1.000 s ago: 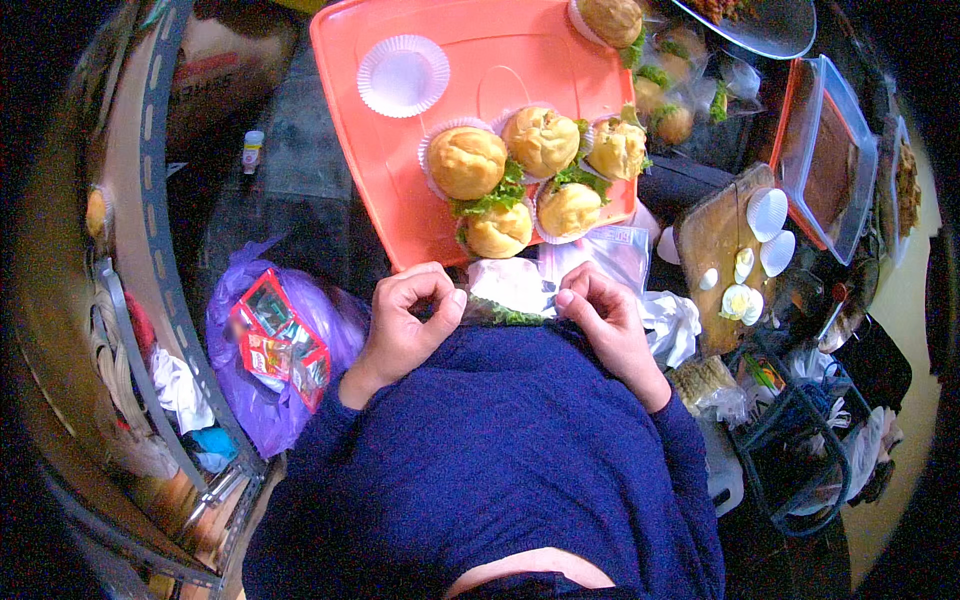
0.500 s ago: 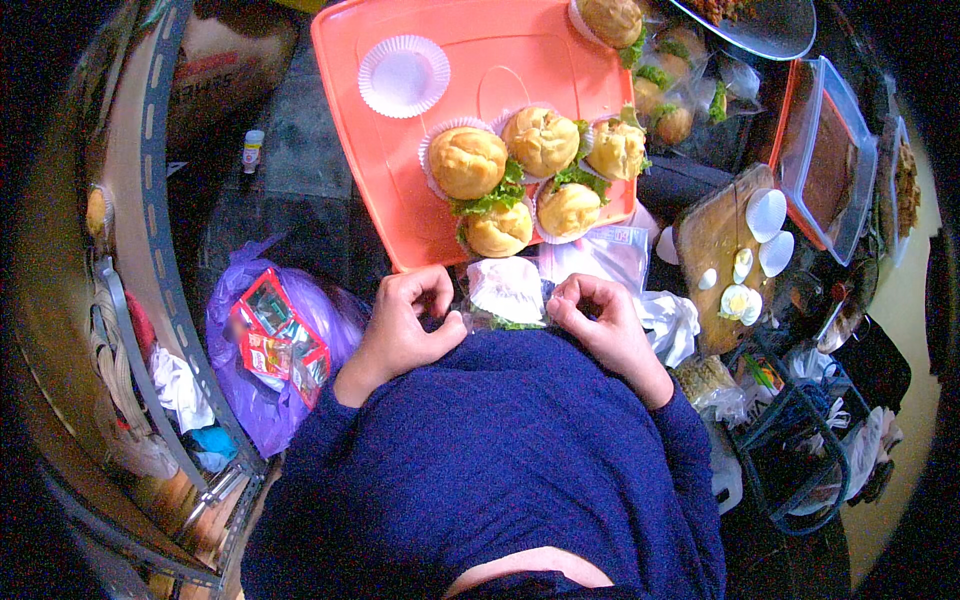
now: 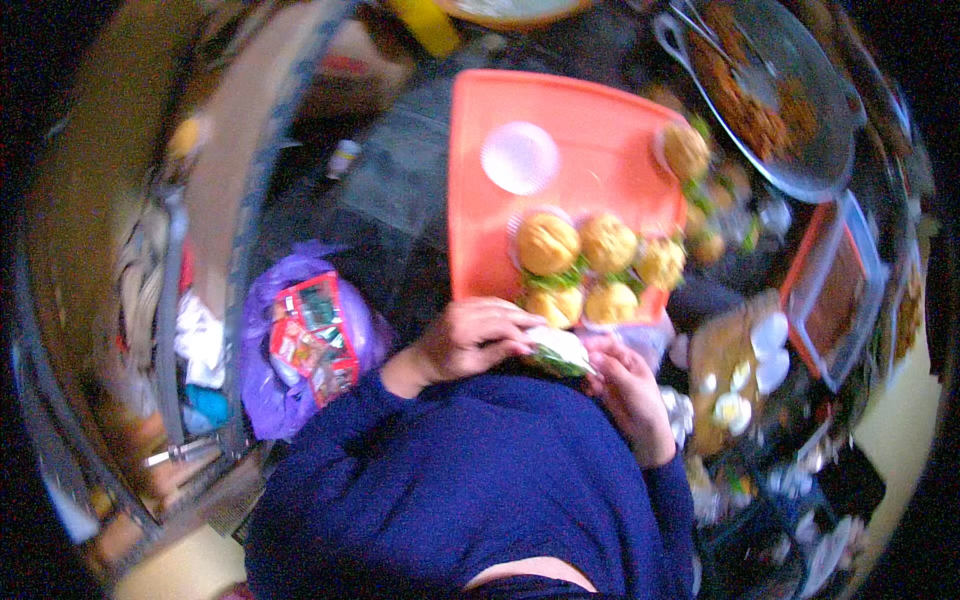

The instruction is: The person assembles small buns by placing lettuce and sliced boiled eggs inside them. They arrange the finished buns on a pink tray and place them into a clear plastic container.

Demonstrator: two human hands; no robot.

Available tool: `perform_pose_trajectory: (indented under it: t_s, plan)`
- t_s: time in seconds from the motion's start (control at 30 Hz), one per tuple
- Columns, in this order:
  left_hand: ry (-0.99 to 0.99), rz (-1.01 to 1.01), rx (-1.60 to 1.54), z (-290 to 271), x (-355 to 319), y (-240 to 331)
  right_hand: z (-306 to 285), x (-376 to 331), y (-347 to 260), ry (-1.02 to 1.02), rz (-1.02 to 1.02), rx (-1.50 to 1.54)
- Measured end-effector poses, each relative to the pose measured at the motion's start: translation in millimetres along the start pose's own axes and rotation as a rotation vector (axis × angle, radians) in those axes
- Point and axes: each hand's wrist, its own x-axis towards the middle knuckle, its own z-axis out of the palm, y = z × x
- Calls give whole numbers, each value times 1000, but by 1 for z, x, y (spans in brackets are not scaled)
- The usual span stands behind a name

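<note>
Close against my body is a lettuce-filled bun in a white paper cup (image 3: 562, 347), tilted, with green leaf showing along its lower side. A clear plastic bag seems to cover it, though blur hides its edges. My left hand (image 3: 478, 338) grips its left end with bent fingers. At the right end, my right hand (image 3: 628, 385) pinches it or its bag. Just beyond lies a coral-red plastic lid (image 3: 590, 135) bearing several filled buns, including a golden bun (image 3: 547, 244) with lettuce below it. An empty white paper cup (image 3: 519, 158) sits at the lid's far left.
At left, a purple plastic bag (image 3: 262, 335) holds red packets. On the right are a wooden board (image 3: 715, 335) with egg pieces and paper cups, a clear container (image 3: 850, 285), and a large pan (image 3: 845, 135) of reddish-brown filling. A dark wire basket (image 3: 750, 545) stands lower right.
Both hands have closed in on the bagged bun, which has turned from facing paper-up to tilted. The whole view has shifted, bringing the pan further in and blurring the picture.
</note>
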Motion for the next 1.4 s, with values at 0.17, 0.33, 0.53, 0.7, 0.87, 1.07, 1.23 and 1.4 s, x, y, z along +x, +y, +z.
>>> perform_pose_trajectory:
  t_s: [0.17, 0.33, 0.53, 0.7, 0.87, 1.07, 1.23, 1.4]
  plan:
    - [321, -155, -566, -6, 17, 36, 23, -17, -27, -269, -140, 140]
    - [711, -54, -109, -115, 13, 58, 38, -24, -55, -319, -376, 50]
    - [1300, -59, 414, -332, -32, 57, 21, -28, -52, -206, -421, 167]
    - [1219, -464, 694, -430, -95, -17, 2, -26, -41, -225, -398, 272]
    - [902, -653, 954, -517, -166, -62, -14, -32, -45, -48, -441, 218]
    - [660, -713, 1469, -538, -164, -50, -53, -37, -100, 283, -835, -388]
    - [690, -483, 1360, -418, -63, 19, -86, -10, -161, 644, -1052, -1058]
    - [622, -249, 1187, -252, 38, 60, -91, 26, -189, 803, -889, -1587]
